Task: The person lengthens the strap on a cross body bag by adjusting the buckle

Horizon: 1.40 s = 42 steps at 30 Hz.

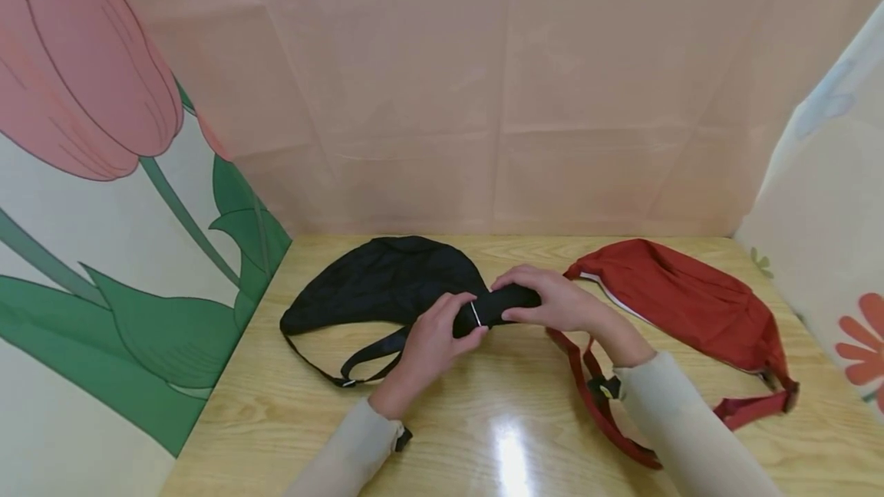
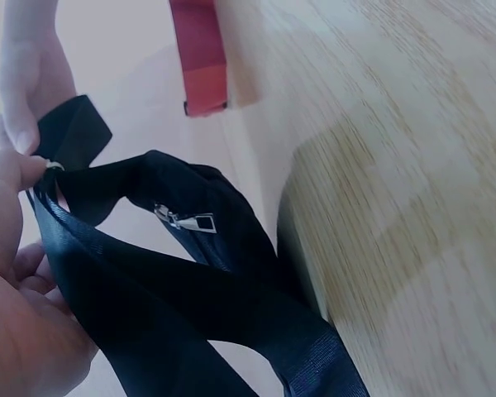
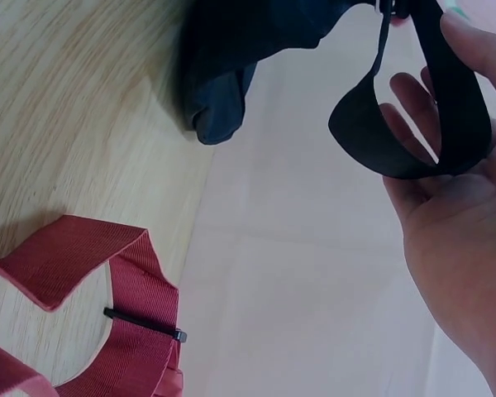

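A black waist bag [image 1: 387,278] lies on the wooden table, its webbing strap [image 1: 511,299] raised off the surface toward the middle. My left hand [image 1: 435,336] pinches that strap between thumb and fingers, right at a thin, pale metal slider [image 1: 475,314]. On the other side, the right hand [image 1: 562,301] holds a doubled-over loop of the same strap; the loop [image 3: 463,124] hangs wide and curves against the fingers and palm in the right wrist view. A silver zipper pull [image 2: 186,219] shows on the black bag. Part of the strap is hidden behind the left hand.
A red waist bag [image 1: 684,301] lies at the right, its strap [image 1: 594,413] looping under the right forearm with a black buckle [image 1: 604,387]. Peach cloth [image 1: 497,98] hangs behind the table. Printed floral panels [image 1: 138,290] stand at both sides.
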Available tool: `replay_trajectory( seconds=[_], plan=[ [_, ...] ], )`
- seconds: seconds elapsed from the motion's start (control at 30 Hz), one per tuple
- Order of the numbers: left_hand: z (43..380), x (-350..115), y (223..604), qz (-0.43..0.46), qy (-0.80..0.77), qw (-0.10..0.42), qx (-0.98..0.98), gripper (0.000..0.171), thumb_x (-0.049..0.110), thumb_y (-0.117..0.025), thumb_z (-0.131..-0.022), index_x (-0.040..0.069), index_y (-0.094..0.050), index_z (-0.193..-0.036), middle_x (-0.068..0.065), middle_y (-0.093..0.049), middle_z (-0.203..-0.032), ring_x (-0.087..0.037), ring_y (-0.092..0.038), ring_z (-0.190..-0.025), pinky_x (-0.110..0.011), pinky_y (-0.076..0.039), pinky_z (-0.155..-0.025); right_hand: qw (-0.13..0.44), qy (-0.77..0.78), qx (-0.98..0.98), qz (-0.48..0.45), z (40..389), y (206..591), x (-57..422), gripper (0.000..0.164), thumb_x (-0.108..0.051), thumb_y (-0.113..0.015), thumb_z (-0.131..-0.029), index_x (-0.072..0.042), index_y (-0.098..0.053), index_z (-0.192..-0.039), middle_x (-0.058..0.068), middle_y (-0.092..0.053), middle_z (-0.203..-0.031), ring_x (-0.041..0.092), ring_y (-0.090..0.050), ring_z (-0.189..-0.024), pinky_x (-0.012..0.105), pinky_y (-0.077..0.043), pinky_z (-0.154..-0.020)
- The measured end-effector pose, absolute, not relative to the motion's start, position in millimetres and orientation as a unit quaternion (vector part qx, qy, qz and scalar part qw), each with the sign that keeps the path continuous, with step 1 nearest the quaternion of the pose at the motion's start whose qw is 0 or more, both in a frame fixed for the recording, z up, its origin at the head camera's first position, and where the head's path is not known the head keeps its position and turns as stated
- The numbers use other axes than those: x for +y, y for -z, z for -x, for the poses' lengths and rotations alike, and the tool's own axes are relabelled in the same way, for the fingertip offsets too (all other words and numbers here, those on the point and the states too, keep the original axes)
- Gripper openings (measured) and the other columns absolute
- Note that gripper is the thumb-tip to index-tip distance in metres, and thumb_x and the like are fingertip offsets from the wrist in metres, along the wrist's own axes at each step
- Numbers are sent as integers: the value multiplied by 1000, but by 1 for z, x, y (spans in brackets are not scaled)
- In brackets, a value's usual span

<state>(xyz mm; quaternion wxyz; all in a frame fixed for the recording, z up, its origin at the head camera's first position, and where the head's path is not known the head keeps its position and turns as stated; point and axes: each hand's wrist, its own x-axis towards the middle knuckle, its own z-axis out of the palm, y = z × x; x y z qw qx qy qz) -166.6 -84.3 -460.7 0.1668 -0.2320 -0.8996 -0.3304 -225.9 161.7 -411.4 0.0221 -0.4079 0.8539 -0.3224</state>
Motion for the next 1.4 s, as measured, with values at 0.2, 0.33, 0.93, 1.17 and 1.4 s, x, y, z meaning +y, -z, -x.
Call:
replay_trajectory(
  seconds=[0.2,0.33,0.93,1.17,1.4],
  plan=[
    [165,-85,459,231,331,166,-900,46,31,-78,-90,10,-63,-128,-5,-64,-113,-14,-64,-93,-32,-55,-82,25,323,857,400,224,409,162,42,-28,-79,-90,-17,-65,-128,-3,-65,-125,15,-60,-107,38,-52,-89],
    [165,-85,458,233,330,165,-900,46,31,-78,-90,10,-63,-128,-5,-64,-113,-14,-64,-92,-31,-56,-81,22,317,856,409,224,409,161,45,-31,-78,-90,-18,-64,-131,-2,-64,-126,15,-59,-107,38,-53,-89],
    [164,-84,458,233,328,154,-902,46,31,-77,-91,10,-63,-129,-4,-64,-114,-13,-63,-92,-30,-55,-81,31,290,858,423,222,407,154,42,-30,-79,-90,-17,-68,-129,-3,-63,-121,14,-58,-105,33,-53,-87],
    [166,-85,459,235,323,162,-902,45,33,-77,-91,11,-63,-129,-2,-64,-112,-11,-62,-91,-28,-55,-81,17,299,859,415,223,409,159,39,-31,-78,-91,-18,-68,-126,-3,-64,-118,13,-59,-100,33,-53,-83],
    [166,-85,459,237,321,162,-902,47,31,-77,-91,10,-63,-130,-4,-64,-112,-12,-63,-91,-30,-55,-82,24,289,858,424,222,410,156,45,-33,-78,-91,-17,-65,-131,-2,-63,-121,12,-58,-101,30,-53,-82]
  ],
)
